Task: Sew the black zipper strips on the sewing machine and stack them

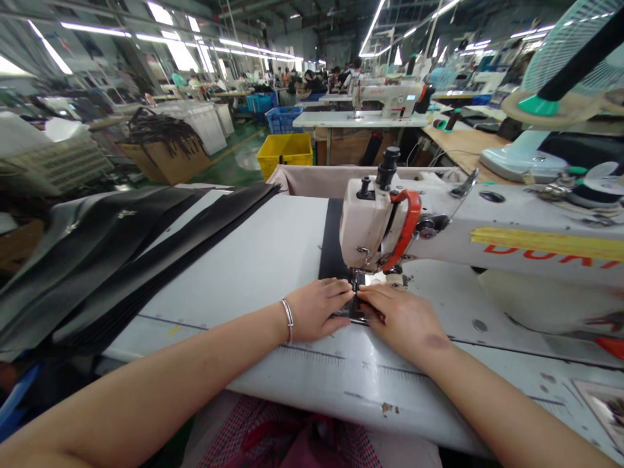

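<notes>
We judge the work to be partway through one piece: a black strip (331, 240) lies on the worktop (258, 260), a long part of it behind the sewing machine's head (363, 227) and a shorter part in front, under the hands. If it is fed away from us, most of its length is past the needle and little is left, though we cannot make out any stitches. To the left lies a fanned stack of black pieces (190, 240); whether these are finished or waiting, we cannot say.

The left hand (326, 309) rests with its fingers close together and its thumb spread away, the tips just beside the needle area. The right hand (404, 318) comes in from the other side, its fingers bunched and bent toward the same spot. We cannot tell whether either hand pinches the strip or only presses it.

On the machine's arm we see large red letters (550, 255), partly covered by yellow tape (546, 242), so we cannot read the brand surely. A ruler scale (312, 354) runs along the worktop's near side; its figures are too small for us.
</notes>
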Tool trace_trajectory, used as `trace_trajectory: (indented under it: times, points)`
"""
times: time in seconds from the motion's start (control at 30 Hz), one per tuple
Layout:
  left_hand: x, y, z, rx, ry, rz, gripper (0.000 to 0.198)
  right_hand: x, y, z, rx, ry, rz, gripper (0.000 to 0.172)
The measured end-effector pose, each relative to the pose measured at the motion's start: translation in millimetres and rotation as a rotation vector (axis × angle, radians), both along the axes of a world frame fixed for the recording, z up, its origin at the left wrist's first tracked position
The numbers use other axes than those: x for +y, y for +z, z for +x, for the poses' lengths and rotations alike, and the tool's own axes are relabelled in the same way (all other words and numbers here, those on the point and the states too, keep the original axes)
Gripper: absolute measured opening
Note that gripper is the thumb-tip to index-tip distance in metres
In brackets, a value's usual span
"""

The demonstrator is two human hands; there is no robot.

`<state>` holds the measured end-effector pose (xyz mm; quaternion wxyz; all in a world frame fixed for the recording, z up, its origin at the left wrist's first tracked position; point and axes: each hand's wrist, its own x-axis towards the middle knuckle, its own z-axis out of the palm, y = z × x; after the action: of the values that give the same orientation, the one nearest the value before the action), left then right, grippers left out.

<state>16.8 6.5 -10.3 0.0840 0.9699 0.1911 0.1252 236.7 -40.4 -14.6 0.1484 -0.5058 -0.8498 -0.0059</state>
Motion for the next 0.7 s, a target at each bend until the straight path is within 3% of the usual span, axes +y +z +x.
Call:
trace_trajectory:
  times: [0.27, 0.43, 0.7]
  points:
    - [9, 1.3, 7, -0.036, 0.045, -0.043, 0.04, 12, -4.5, -1, -0.033, -0.119, -0.012, 0.03]
    - [9, 1.4, 7, -0.048, 0.045, -0.037, 0.04, 13, -9.0, 2, -0.02, -0.09, 0.015, 0.032]
    - [9, -1.8, 7, -0.037, 0.063, -0.013, 0.04, 20, -32.4, 12, 0.017, -0.027, 0.1, 0.038]
